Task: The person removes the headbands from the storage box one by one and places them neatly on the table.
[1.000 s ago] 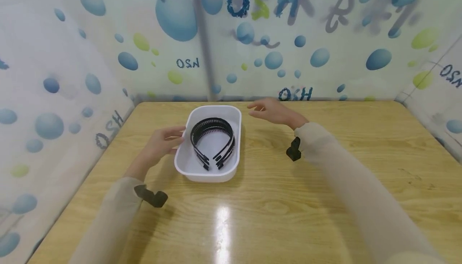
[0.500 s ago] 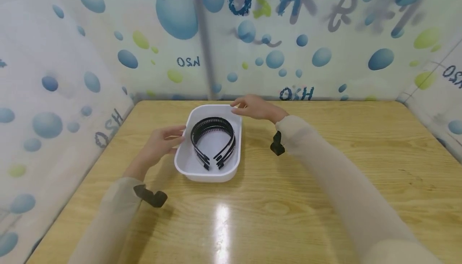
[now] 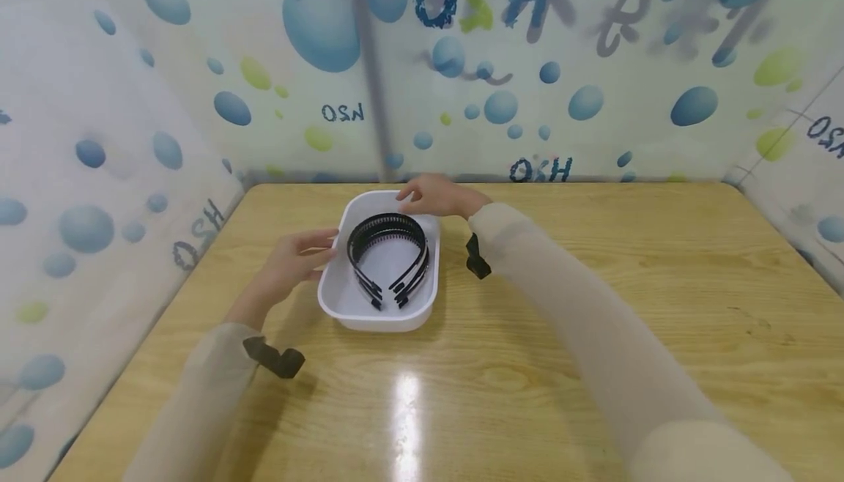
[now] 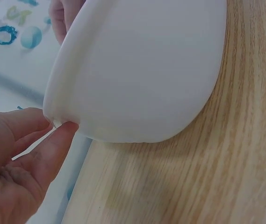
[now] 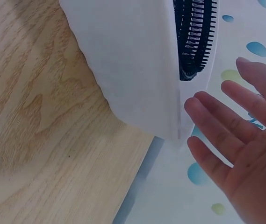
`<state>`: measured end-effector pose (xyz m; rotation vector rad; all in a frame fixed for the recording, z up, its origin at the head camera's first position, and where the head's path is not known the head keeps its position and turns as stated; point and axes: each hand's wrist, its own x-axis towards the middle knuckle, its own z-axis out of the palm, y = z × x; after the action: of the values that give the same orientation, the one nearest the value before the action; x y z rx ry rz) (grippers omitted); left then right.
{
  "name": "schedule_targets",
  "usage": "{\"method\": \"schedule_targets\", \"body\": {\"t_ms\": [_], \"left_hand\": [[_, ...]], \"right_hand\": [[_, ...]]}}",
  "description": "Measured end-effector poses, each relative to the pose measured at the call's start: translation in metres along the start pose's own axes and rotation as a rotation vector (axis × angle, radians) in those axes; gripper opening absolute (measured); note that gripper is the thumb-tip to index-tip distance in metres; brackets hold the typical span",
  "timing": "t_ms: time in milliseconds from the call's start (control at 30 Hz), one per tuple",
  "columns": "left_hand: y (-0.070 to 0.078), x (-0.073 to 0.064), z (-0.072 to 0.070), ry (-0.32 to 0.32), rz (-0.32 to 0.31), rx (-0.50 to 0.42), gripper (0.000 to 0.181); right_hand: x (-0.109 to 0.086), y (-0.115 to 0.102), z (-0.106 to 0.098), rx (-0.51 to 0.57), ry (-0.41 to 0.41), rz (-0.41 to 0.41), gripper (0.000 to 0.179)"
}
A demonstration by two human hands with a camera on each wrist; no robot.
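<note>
A white plastic basin (image 3: 379, 325) with rounded corners stands on the table. Inside lie several black toothed headbands (image 3: 387, 221), stacked together with their ends towards me. My left hand (image 3: 286, 269) pinches the basin's left rim; the left wrist view shows thumb (image 4: 53, 151) and fingers meeting at the lip of the white wall (image 4: 147, 60). Over the basin's far right corner hovers my right hand (image 3: 440, 196). In the right wrist view its fingers (image 5: 221, 140) are spread and slightly bent, holding nothing, close to the rim and the headbands' teeth (image 5: 198, 37).
The wooden table (image 3: 527, 365) extends around the basin, widest to the right and in front. Its far edge meets a curtain (image 3: 580, 50) printed with blue and green bubbles, which also hangs at both sides. Black straps with small blocks (image 3: 478, 258) sit at both wrists.
My right hand has moved left, from beside the basin to over its far right corner. The left hand stays at the left rim, and the basin and headbands have not moved.
</note>
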<state>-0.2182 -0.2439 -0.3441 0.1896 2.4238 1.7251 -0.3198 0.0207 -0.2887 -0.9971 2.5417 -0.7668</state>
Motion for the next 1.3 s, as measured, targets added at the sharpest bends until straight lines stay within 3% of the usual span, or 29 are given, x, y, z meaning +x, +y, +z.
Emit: {"method": "schedule_targets", "body": {"t_ms": [267, 767, 1300], "left_hand": [[0.001, -0.001, -0.002, 0.000, -0.014, 0.014, 0.048], [0.000, -0.002, -0.002, -0.016, -0.007, -0.001, 0.049], [0.001, 0.001, -0.001, -0.017, -0.015, 0.018, 0.048]], "right_hand": [[0.012, -0.003, 0.006, 0.035, -0.051, -0.016, 0.035], [0.018, -0.003, 0.012, 0.052, -0.071, 0.061, 0.035], [0.016, 0.004, 0.017, 0.051, 0.017, 0.095, 0.026]]}}
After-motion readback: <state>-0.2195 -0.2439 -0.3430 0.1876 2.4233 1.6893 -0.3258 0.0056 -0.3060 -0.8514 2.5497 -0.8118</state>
